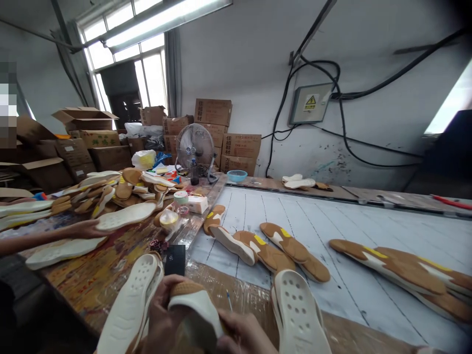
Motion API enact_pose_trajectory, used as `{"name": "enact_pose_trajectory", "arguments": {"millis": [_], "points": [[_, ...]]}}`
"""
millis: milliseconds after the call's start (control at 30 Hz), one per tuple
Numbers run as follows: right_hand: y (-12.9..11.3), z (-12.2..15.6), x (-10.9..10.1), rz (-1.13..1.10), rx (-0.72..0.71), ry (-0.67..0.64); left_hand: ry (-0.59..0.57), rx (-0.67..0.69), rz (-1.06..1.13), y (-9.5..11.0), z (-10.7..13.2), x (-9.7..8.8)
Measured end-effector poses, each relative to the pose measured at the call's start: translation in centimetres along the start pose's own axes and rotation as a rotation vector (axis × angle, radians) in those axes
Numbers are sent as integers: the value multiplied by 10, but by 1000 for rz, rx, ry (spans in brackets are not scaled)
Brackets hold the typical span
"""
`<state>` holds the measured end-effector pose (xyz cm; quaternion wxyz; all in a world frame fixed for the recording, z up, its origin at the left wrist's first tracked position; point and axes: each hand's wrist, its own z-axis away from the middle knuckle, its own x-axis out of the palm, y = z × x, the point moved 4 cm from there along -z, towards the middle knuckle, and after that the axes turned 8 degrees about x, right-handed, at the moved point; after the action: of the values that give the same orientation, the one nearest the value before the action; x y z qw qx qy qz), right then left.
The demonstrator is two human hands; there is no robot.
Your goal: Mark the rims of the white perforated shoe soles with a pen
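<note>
Sole point(193, 307), white and tan, nearest: I'm logging the left hand point(164, 317) clasping its tan end, the right hand point(241, 335) pinching its white end, the long axis slanting down rightward between them. A perforated sole point(129, 309) and a second sole point(298, 314) are lying either side, by the near edge of the worktop point(92, 290).
</note>
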<state>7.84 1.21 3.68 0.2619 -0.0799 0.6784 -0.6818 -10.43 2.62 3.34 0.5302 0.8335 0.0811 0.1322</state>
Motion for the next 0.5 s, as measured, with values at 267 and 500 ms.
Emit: {"name": "enact_pose_trajectory", "arguments": {"millis": [267, 500], "points": [[-25, 12, -34, -128, -149, 151, -220, 7, 86, 3, 25, 48], [-21, 8, -28, 141, -481, 503, -271, -25, 105, -18, 22, 67]]}}
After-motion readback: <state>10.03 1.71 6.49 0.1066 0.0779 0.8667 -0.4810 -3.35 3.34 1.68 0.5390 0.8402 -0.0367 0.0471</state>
